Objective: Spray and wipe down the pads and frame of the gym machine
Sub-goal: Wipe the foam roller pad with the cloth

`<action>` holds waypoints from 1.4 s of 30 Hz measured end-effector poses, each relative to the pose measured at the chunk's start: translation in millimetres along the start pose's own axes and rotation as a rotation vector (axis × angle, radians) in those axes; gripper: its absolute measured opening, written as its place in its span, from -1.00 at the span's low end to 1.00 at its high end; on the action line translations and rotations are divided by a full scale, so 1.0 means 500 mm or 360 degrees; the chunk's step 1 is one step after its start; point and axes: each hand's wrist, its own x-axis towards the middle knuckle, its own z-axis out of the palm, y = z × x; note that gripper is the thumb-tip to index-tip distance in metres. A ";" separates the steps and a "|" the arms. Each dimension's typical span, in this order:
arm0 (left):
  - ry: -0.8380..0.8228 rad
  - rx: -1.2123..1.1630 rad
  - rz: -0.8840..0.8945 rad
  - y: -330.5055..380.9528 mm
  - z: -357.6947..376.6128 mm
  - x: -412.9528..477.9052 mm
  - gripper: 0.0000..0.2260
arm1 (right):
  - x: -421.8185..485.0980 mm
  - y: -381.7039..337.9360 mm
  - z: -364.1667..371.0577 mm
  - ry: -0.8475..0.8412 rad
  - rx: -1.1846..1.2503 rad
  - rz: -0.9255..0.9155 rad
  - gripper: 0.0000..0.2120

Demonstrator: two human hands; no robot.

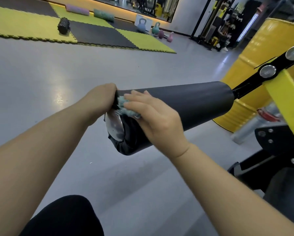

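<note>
A long black roller pad (185,104) sticks out to the left from the machine's yellow and black frame (282,92). Its near end has a shiny metal cap (114,126). My left hand (100,99) grips the top of that near end, fingers curled over the edge. My right hand (153,118) presses a small teal cloth (125,106) flat against the pad close to the end; most of the cloth is hidden under my fingers. No spray bottle is in view.
A yellow drum (255,68) stands behind the frame. Far across the grey floor lie yellow and black mats (95,34) with a black foam roller (63,25), rolled mats and several kettlebells (155,30). A dark seat pad (286,193) is at lower right.
</note>
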 end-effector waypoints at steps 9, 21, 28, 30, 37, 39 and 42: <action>0.0014 -0.0065 0.0087 -0.011 0.009 0.014 -0.68 | -0.043 0.056 -0.040 0.0258 0.0016 0.0834 -0.80; 0.0016 -0.0111 0.0108 -0.008 0.006 -0.002 -0.61 | 0.011 0.107 -0.089 -0.0046 -0.0142 0.1103 -0.81; 0.0094 -0.0224 0.0131 -0.014 0.009 -0.013 -0.78 | 0.038 -0.033 -0.008 -0.0274 0.0126 0.0066 -0.82; 0.0122 -0.0341 0.0133 -0.006 0.004 -0.031 -0.71 | 0.016 0.040 -0.042 -0.0275 0.0018 0.0195 -0.79; 0.0263 -0.0147 0.0473 0.016 0.010 -0.078 -0.71 | 0.021 0.095 -0.085 -0.0074 -0.0096 0.1138 -0.86; 0.0307 -0.0160 0.0530 0.016 0.012 -0.086 -0.66 | 0.023 0.019 -0.040 -0.0058 -0.0020 0.0814 -0.83; 0.0304 -0.0214 0.0546 0.021 0.001 -0.089 -0.62 | 0.003 0.001 -0.026 -0.0136 0.0132 0.0378 -0.80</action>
